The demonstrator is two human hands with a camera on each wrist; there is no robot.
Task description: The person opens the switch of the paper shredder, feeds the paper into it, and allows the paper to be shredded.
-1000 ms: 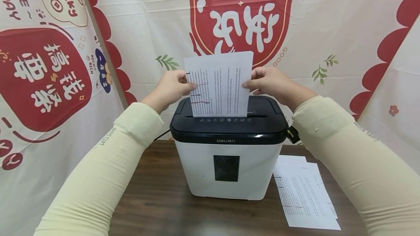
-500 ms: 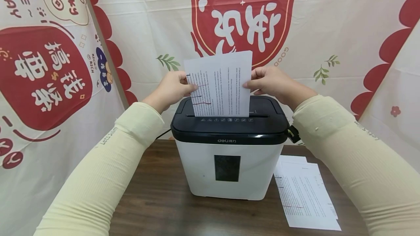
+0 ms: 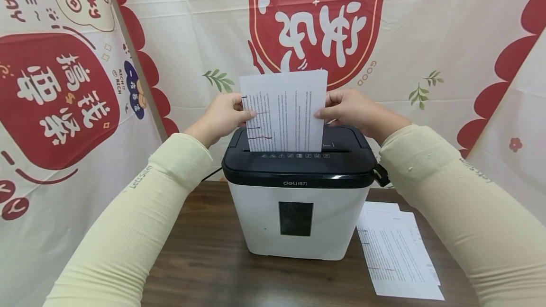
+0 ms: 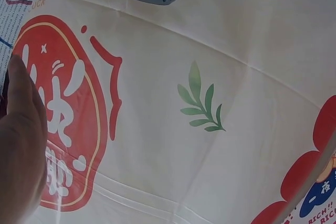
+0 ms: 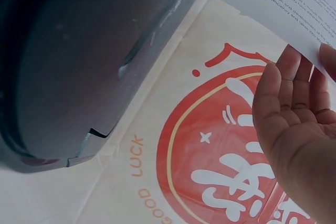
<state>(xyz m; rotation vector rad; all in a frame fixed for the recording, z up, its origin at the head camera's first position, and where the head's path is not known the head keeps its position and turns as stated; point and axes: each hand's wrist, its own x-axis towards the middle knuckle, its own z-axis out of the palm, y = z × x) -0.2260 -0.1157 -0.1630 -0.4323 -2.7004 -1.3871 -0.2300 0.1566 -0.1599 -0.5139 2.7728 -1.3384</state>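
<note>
1. Paper sheet [image 3: 290, 108], covered in print and turned sideways, stands nearly upright at the slot [image 3: 339, 150] of the shredder [image 3: 258, 217]; its lower edge meets the slot, though how deep it goes is hidden.
2. Left grip [image 3: 222, 115] pinches the sheet's left edge, thumb on the near face.
3. Right grip [image 3: 351, 112] pinches the right edge at about the same height, thumb near, fingers behind.
4. Such a sheet should be very light and limp, likely to buckle if pushed harder on one side, and easily creased or torn; dry paper probably slips little in a gentle pinch.
5. Both side edges, held level and well above the slot, seem the best places to hold.
6. Spare sheets [image 3: 396, 255] lie overlapping on the bench [image 3: 196, 250], just right of the shredder.
</note>
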